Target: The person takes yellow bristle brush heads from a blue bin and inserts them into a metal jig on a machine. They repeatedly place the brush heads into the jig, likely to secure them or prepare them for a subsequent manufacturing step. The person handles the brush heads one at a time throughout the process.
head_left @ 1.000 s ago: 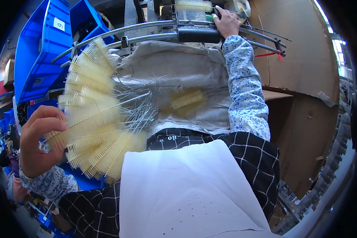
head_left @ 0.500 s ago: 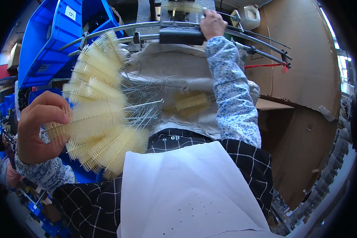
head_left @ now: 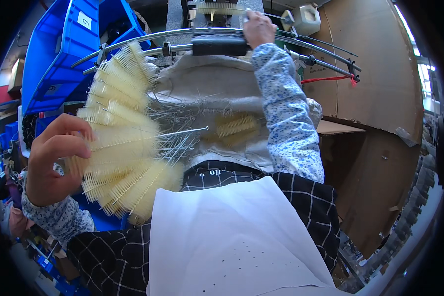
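Brushes of pale yellow bristle on twisted metal wire (head_left: 121, 116) lie overlapping, like a fan, on the left side of a crumpled grey cloth (head_left: 212, 79). Their looped wire ends point toward the middle, probably so that stems do not press into the bristles. On top of this fan is a long brush with a thick twisted stem (head_left: 133, 141). The left hand (head_left: 47, 158) has its fingers curled around its bristle end, so this grip seems to be grasping it, quite softly; the wire end remains free.

The right hand (head_left: 259, 29) is far forward, at the right end of a thin pale yellow brush (head_left: 216, 8), which sits crosswise at the grey metal machine (head_left: 174, 17). The fingers are bent there, but I cannot tell whether this grip clenches the stem or only rests on it.

Shiny metal rails (head_left: 180, 48) with a black cylindrical sleeve (head_left: 219, 46) stand between cloth and machine, so the right hand must reach over them. One short yellow brush (head_left: 236, 126) lies apart on the cloth. A blue plastic bin (head_left: 44, 69) stands beyond the fan, and tall brown cardboard (head_left: 370, 64) limits the right side.
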A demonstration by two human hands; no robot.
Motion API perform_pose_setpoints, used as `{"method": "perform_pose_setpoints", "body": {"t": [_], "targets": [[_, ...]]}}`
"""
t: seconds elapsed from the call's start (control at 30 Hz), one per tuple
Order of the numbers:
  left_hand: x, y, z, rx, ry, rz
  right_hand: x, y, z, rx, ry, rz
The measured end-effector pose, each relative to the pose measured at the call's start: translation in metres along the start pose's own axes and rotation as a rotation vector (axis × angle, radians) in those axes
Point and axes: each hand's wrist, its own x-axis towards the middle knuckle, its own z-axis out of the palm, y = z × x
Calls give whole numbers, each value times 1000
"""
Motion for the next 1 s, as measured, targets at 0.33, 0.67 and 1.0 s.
{"method": "perform_pose_setpoints", "body": {"t": [0.33, 0.67, 1.0], "targets": [[-14, -18, 13, -36, 90, 10, 53, 141, 11, 163, -128, 33], [19, -34, 35, -285, -104, 101, -9, 171, -100, 442, -707, -147], [65, -20, 89, -223, 29, 145, -130, -44, -128, 1296, -1200, -425]]}}
